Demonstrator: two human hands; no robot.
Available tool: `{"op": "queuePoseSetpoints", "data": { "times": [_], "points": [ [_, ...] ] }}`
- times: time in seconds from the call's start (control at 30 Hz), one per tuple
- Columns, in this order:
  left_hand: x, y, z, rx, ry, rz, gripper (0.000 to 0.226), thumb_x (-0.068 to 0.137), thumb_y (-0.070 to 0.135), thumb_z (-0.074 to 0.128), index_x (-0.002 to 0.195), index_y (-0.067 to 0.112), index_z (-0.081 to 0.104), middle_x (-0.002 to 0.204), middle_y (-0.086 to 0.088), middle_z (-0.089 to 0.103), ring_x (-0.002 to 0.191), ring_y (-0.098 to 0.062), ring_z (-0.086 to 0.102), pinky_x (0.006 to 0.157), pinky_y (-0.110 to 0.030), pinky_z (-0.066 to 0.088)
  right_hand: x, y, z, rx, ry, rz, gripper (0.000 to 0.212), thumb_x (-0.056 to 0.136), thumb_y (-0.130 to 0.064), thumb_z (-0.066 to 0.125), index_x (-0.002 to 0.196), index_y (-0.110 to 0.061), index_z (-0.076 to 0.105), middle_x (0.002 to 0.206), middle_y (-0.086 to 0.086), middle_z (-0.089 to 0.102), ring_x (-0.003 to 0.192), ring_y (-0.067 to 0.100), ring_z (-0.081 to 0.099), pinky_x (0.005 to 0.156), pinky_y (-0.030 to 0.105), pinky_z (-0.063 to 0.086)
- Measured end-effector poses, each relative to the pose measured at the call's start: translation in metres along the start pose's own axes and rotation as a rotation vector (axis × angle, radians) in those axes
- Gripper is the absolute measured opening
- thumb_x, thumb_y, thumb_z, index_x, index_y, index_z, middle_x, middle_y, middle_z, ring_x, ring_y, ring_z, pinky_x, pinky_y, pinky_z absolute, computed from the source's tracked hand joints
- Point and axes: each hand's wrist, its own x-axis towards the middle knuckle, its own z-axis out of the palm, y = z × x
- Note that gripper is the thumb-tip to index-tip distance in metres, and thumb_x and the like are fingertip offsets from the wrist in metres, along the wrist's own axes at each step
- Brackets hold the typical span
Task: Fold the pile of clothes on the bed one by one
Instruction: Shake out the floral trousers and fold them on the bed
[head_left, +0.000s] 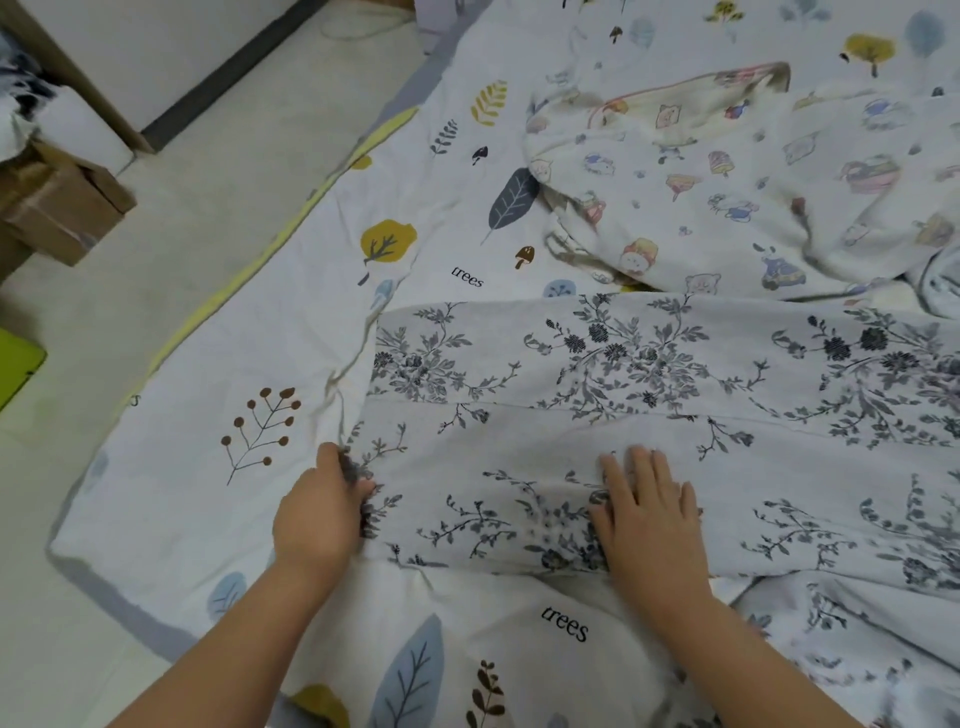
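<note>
A white garment with a grey-blue flower print lies spread flat across the bed, running off the right edge of the view. My left hand grips its left edge, fingers curled into the bunched cloth. My right hand lies flat on the garment near its front edge, fingers straight and pressing the cloth down. Behind it, at the upper right, a crumpled white garment with small cartoon animal prints rests on the bed.
The bed sheet is white with leaf and tree prints and the word "trees". Its left edge borders a pale floor. Cardboard boxes stand at the far left, with a green object below them.
</note>
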Motion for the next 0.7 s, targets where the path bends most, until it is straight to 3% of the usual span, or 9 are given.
{"op": "queuePoseSetpoints", "data": {
  "times": [0.1,0.17,0.2,0.23,0.3,0.4,0.47,0.57,0.7],
  "points": [
    [-0.010,0.021,0.005,0.251,0.066,0.068,0.033,0.083,0.017,0.065,0.108,0.004,0.047,0.097,-0.017,0.050,0.086,-0.036,0.051,0.063,-0.037,0.035,-0.005,-0.001,0.016,-0.052,-0.112,-0.001,0.064,0.096,-0.052,0.008,0.148,-0.023,-0.014,0.157,0.010,-0.016,0.144,0.028,-0.016,0.116,0.048,-0.003],
    [-0.021,0.041,0.019,0.276,0.224,0.329,0.047,0.069,0.014,0.075,0.110,0.001,0.054,0.105,-0.025,0.056,0.094,-0.042,0.056,0.072,-0.045,0.047,-0.005,0.000,0.023,-0.038,-0.120,-0.041,0.067,0.092,-0.058,0.005,0.147,-0.027,-0.018,0.156,0.009,-0.020,0.143,0.028,-0.018,0.115,0.049,-0.004],
    [-0.027,0.049,0.029,0.260,0.243,0.447,0.055,0.075,0.025,0.071,0.121,0.003,0.052,0.120,-0.027,0.053,0.109,-0.045,0.053,0.088,-0.054,0.045,-0.006,0.002,0.026,-0.025,-0.091,-0.058,0.068,0.089,-0.061,0.002,0.146,-0.029,-0.019,0.155,0.007,-0.022,0.143,0.027,-0.020,0.115,0.048,-0.006],
    [-0.035,0.055,0.038,0.275,0.149,0.503,0.062,0.087,0.039,0.055,0.139,0.010,0.038,0.142,-0.025,0.038,0.131,-0.044,0.037,0.107,-0.057,0.026,-0.008,0.004,0.028,-0.026,-0.060,-0.061,0.070,0.086,-0.064,-0.003,0.144,-0.030,-0.021,0.154,0.005,-0.025,0.141,0.025,-0.024,0.114,0.047,-0.009],
    [-0.046,0.050,0.058,0.335,-0.092,0.495,0.066,0.090,0.058,0.004,0.148,0.028,-0.010,0.157,-0.010,-0.012,0.142,-0.030,-0.016,0.112,-0.050,-0.014,-0.014,0.010,0.033,-0.058,-0.067,-0.051,0.073,0.079,-0.068,-0.014,0.139,-0.030,-0.028,0.148,0.004,-0.033,0.134,0.024,-0.033,0.112,0.047,-0.013],
    [-0.048,0.034,0.077,0.432,-0.284,0.435,0.067,0.082,0.062,-0.010,0.136,0.031,-0.032,0.151,-0.001,-0.031,0.139,-0.024,-0.028,0.112,-0.050,-0.013,-0.016,0.017,0.036,-0.078,-0.192,-0.079,0.070,0.090,-0.063,0.004,0.138,-0.027,-0.030,0.150,0.005,-0.033,0.137,0.025,-0.031,0.113,0.050,-0.012],
    [-0.049,0.041,0.070,0.432,-0.286,0.404,0.067,0.094,0.056,0.010,0.147,0.026,-0.017,0.156,-0.004,-0.020,0.144,-0.027,-0.017,0.113,-0.051,-0.008,-0.012,0.018,0.022,-0.026,-0.241,-0.129,0.069,0.096,-0.056,0.018,0.148,-0.024,-0.014,0.156,0.004,-0.020,0.144,0.026,-0.018,0.115,0.048,-0.004],
    [-0.070,0.061,0.054,0.317,-0.096,0.460,0.046,0.095,0.036,0.037,0.135,0.015,0.038,0.146,-0.012,0.032,0.138,-0.028,0.023,0.112,-0.048,0.014,-0.019,0.028,-0.005,0.120,-0.125,-0.209,0.043,0.099,-0.034,0.034,0.138,-0.015,0.039,0.144,0.006,0.035,0.134,0.026,0.031,0.107,0.034,0.029],
    [-0.131,0.090,0.054,0.097,-0.072,0.582,0.025,0.093,0.028,0.045,0.112,0.018,0.058,0.116,0.001,0.055,0.110,-0.019,0.047,0.093,-0.031,0.030,-0.057,0.063,-0.022,0.044,-0.032,-0.290,0.028,0.097,-0.024,0.038,0.118,-0.016,0.056,0.115,0.003,0.057,0.106,0.022,0.048,0.087,0.031,0.041]
  ]
}}
